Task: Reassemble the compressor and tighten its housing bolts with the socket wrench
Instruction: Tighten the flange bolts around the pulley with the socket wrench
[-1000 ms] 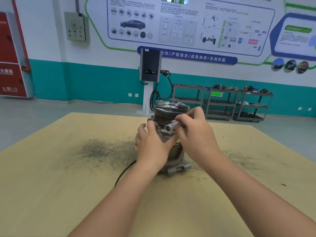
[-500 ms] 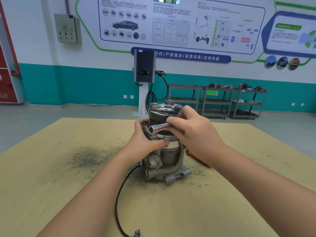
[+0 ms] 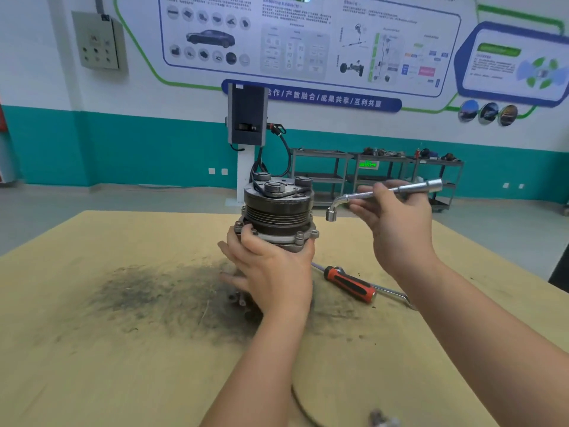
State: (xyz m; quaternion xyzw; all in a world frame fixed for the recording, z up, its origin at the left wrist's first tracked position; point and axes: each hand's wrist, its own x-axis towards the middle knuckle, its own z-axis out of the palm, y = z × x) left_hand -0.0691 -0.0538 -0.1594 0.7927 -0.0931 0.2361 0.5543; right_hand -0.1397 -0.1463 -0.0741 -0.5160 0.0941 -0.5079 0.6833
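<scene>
Assembly state: the grey metal compressor with a dark grooved pulley (image 3: 278,211) stands upright at the centre of the tan, soot-stained wooden table (image 3: 92,349); its pulley, top plate and flanged housing appear joined.
Bolts: silver housing bolts (image 3: 299,235) sit in the flange around the body; they look seated, but whether each is fully tight cannot be told.
Work remaining: judged from the raised tool, at least one bolt is likely left to tighten, or the tightening is near its end.
Left hand: the left hand (image 3: 271,272) wraps the housing just below the flange, fingers curled round the body, steadying it.
Right hand: the right hand (image 3: 397,220) pinches the shaft of the chrome L-shaped socket wrench (image 3: 381,194) between thumb and fingers.
Wrench position: at 3 o'clock of the pulley, lifted clear, socket end pointing down, touching no bolt.
Bystander tool: a red-and-black-handled screwdriver (image 3: 351,283) lies at 4 o'clock of the compressor, untouched.
</scene>
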